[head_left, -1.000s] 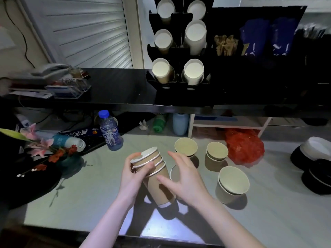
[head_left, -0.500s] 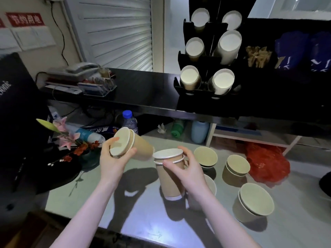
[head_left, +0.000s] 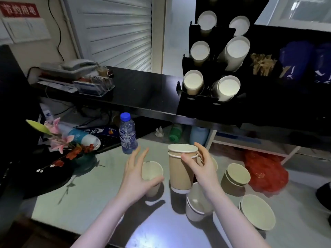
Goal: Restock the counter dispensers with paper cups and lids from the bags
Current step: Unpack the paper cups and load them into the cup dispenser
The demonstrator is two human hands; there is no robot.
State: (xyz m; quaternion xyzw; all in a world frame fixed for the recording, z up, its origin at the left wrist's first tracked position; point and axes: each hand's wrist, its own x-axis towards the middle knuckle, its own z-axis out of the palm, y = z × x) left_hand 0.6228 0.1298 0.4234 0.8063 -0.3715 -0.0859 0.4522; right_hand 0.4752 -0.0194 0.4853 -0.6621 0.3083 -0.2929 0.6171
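Pale grey-green worktop, lit from above, carrying the loose paper cups. Behind and above it runs a dark raised counter ledge. On the ledge at right stands a black tiered cup dispenser; its tilted tubes show the white interiors of stacked cups, mouths facing the viewer. Grey slatted roller shutter behind the ledge at left. Crumpled red plastic bag on the worktop at right, below a white low shelf. Spray of pink and red artificial flowers at the left edge. Clear plastic water bottle with a blue cap standing upright behind the hands.

Left hand: fingers spread and nearly straight, thumb curved along the near rim of a single small brown paper cup, which stands upright on the worktop; whether the thumb actually touches the rim cannot be told. Right hand: thumb and fingers pinch the upper rims of a tall upright stack of brown paper cups with white rims, its base on the worktop just beside the single cup.

Further cups: a wide shallow cream-lined paper bowl stack at near right; a short brown cup stack between it and the red bag; a white cup stack partly hidden under the right forearm.
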